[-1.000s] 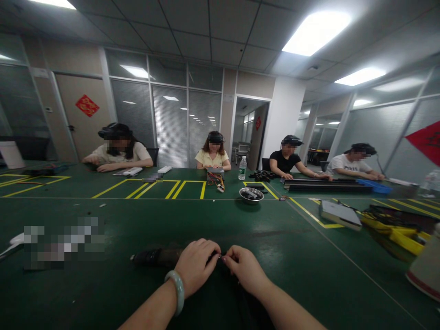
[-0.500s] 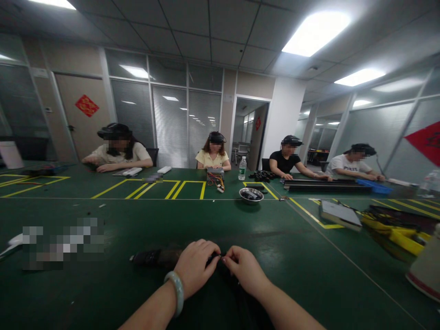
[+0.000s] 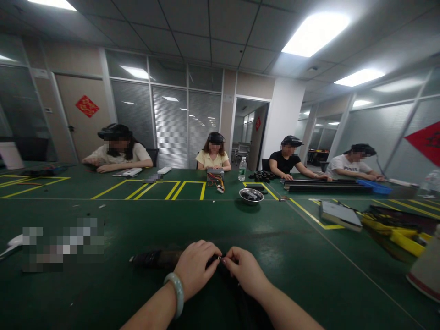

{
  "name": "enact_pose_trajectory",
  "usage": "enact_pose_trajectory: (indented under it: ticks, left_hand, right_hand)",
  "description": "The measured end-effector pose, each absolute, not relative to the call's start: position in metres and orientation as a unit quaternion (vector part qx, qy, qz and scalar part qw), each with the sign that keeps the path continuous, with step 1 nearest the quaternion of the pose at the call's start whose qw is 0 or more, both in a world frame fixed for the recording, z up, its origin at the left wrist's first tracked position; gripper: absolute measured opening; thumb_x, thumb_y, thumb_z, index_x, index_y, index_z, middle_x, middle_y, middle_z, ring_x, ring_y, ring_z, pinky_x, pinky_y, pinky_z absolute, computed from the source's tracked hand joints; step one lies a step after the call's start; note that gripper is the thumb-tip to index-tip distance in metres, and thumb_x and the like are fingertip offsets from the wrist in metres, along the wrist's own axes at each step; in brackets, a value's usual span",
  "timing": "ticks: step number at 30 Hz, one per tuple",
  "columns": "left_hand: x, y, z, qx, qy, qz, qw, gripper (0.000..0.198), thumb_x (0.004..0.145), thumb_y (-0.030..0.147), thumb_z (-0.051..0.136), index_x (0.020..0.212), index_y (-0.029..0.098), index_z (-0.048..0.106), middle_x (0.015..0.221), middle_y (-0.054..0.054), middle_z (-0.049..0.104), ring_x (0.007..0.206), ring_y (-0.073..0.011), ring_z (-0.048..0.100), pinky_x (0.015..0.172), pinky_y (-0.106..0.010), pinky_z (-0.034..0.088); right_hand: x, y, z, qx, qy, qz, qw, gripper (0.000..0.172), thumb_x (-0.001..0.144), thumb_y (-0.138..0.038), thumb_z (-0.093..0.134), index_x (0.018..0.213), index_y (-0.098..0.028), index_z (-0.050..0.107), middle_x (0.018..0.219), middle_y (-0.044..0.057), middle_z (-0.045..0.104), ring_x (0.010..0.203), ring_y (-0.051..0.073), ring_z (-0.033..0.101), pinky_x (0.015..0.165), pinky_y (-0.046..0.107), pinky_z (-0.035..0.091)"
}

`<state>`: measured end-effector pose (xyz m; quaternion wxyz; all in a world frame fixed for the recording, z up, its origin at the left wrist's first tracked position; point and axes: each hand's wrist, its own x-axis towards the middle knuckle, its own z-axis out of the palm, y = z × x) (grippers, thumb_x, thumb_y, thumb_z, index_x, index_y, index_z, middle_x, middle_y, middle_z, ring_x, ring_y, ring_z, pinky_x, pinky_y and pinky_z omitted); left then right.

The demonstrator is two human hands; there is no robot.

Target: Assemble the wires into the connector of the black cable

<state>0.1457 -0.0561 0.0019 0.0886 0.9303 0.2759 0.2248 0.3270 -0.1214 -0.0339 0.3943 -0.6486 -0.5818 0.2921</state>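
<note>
Near the front of the green table, my left hand (image 3: 197, 266) is curled over a long dark object (image 3: 156, 259) with a brownish body, black bands and a pale tip pointing left. Its thumb and forefinger pinch a thin black part with a small shiny spot (image 3: 219, 258). Right beside those fingertips, my right hand (image 3: 245, 271) is closed in a pinch too, almost touching them. What it grips is too small to make out. Black material (image 3: 240, 298) lies below, between my forearms, mostly in shadow.
A metal bowl (image 3: 251, 202) of dark parts stands ahead, near a water bottle (image 3: 242, 168). Right lie a grey box (image 3: 340, 214) and a yellow tray (image 3: 407, 240); left, a white-handled thing (image 3: 13, 243), partly blurred out. Several people sit across the table (image 3: 137, 220).
My hands stay in nearly the same place, fingertips together. The small shiny spot between them shows slightly more clearly now.
</note>
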Motion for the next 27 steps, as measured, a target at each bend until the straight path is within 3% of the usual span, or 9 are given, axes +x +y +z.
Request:
enact_pose_trajectory:
  ticks: [27]
  left_hand:
    - [0.1455,-0.0583,0.0051,0.929,0.275,0.230,0.090,0.017,0.091,0.027,0.045,0.095,0.024,0.061,0.094,0.000,0.064,0.089,-0.0182,0.054,0.079,-0.032,0.038]
  right_hand:
    - [0.3284,-0.1202,-0.0370,-0.653,-0.583,0.291,0.386,0.015,0.086,-0.031,0.055,0.080,-0.018,0.058,0.057,-0.004,0.057,0.046,0.008,0.048,0.045,0.017,0.034]
